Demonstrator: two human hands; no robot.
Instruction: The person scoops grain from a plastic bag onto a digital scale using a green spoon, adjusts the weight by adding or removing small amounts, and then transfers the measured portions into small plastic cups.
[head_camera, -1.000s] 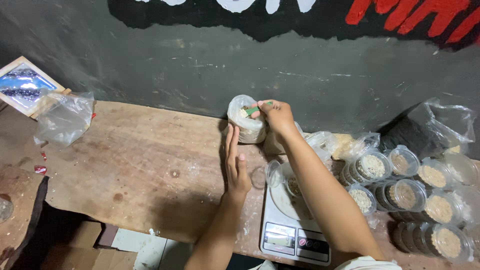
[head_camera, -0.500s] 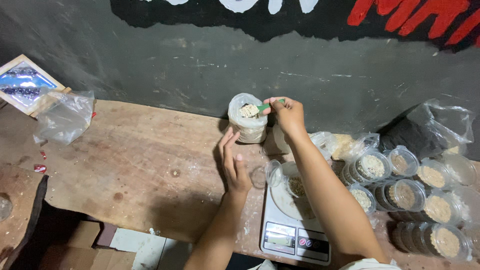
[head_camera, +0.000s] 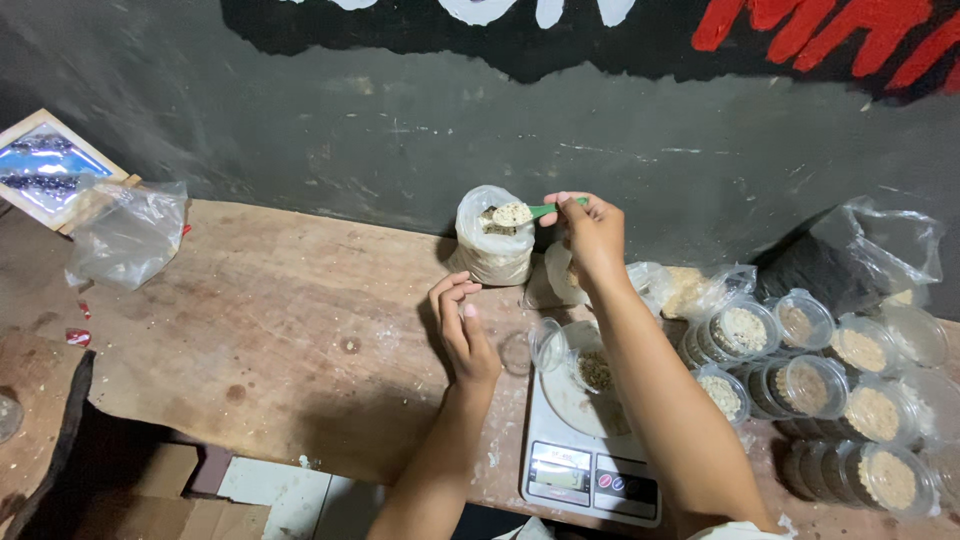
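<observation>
Above the far edge of the bench (head_camera: 250, 300), the right hand (head_camera: 590, 230) pinches a green spoon (head_camera: 525, 212), handle lying left-right, its heaped bowl pointing left over the open bag (head_camera: 492, 245); earlier it was lower, inside. Left hand (head_camera: 462, 330) rests loosely curled, empty.

Green spoon (head_camera: 528, 212) heaped with pale grain, level above open grain-filled plastic bag (head_camera: 492, 250) by wall.

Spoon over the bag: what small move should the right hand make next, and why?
Probably carry the spoon down to the small open cup on the scale and tip it in. The right hand holds the spoon heaped with grain just above the bag, and the cup looks only part filled. The left hand rests empty on the table.
</observation>
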